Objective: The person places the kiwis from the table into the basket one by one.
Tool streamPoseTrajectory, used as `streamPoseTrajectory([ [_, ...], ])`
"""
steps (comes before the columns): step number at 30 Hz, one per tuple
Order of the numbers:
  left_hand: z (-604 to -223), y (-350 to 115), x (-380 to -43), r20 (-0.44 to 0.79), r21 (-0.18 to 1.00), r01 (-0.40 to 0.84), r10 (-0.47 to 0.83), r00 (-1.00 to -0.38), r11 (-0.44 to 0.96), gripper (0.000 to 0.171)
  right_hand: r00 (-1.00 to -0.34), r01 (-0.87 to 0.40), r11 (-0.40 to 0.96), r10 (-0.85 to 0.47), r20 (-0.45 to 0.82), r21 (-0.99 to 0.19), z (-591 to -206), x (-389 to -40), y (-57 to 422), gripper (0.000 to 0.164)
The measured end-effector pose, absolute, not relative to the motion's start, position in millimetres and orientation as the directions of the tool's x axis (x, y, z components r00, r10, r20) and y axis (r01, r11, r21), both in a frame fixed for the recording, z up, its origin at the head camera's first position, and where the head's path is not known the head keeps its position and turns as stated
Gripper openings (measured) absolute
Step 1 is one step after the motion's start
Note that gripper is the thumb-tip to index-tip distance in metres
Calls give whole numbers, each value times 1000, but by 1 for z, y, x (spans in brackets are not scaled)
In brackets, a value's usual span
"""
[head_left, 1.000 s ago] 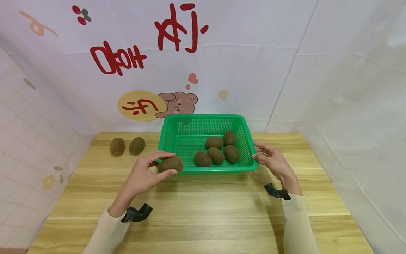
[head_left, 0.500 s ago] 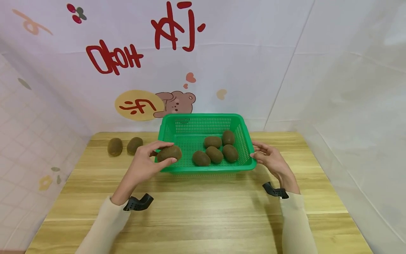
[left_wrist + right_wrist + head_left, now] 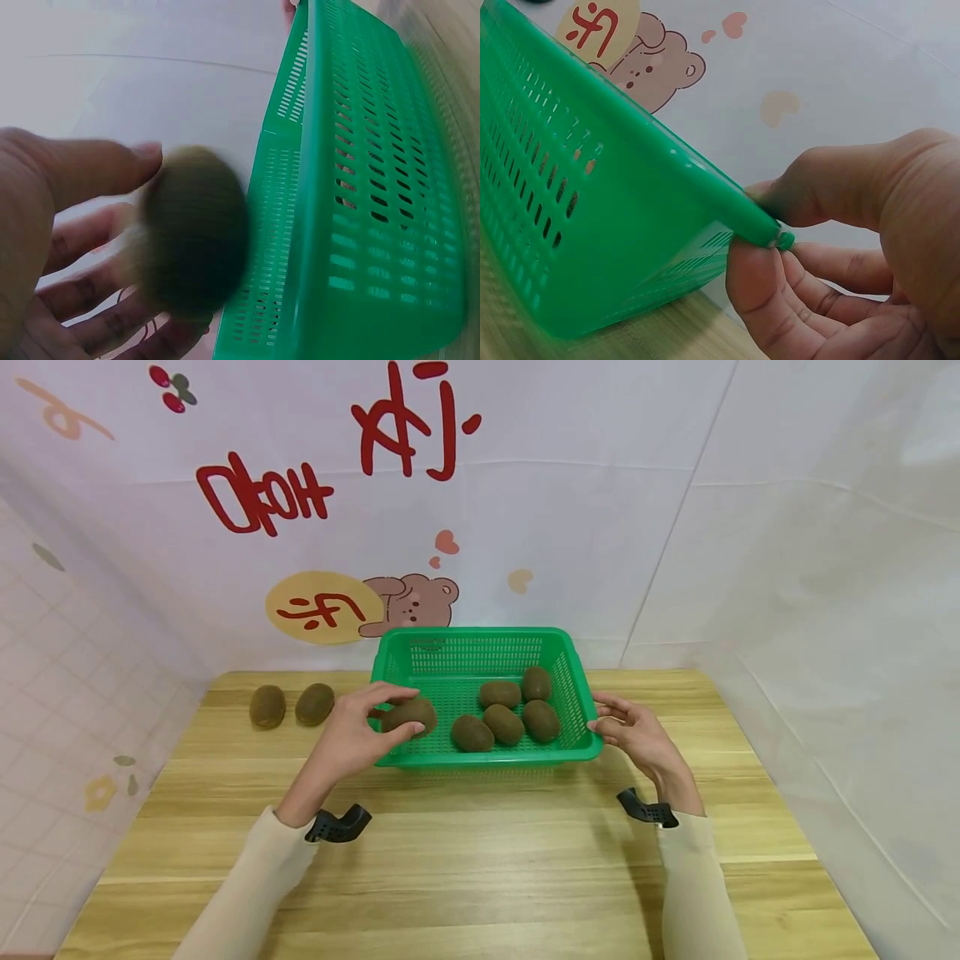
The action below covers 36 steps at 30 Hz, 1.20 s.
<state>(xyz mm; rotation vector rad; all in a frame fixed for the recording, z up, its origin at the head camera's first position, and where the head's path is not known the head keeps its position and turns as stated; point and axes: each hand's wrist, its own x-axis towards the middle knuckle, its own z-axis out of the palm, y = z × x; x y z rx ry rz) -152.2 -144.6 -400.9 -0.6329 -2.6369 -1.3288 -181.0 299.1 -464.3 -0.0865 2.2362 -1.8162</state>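
A brown kiwi is held between the thumb and fingers of my left hand, over the left end of a green plastic basket. In the left wrist view the same kiwi looks blurred beside the basket's rim. My right hand pinches the basket's right rim, thumb on top and fingers underneath, as the right wrist view shows with the rim between them. Several kiwis lie inside the basket, grouped toward its right half.
Two more kiwis, one farther left and another beside it, lie on the wooden table left of the basket. A white printed wall covering rises right behind the basket, and further covered walls stand at both sides.
My left hand has carried the kiwi up from the basket's front left corner and rightward over its inside. The right hand keeps its pinch on the rim. The whole head view has shifted slightly.
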Motion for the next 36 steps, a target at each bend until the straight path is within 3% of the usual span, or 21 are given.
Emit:
streamPoseTrajectory([
  [8,-402,-147,-153,298,763,409,289,-910,500,44,-965,112,219,-211,-159,-969,-463,-181,299,65],
  [19,-404,-161,-160,389,668,459,251,-886,586,64,-964,120,220,-208,-166,-968,-465,-182,299,65],
  [36,-427,-203,-177,388,626,362,127,-913,691,87,-965,114,217,-206,-160,-969,-465,-180,300,64],
])
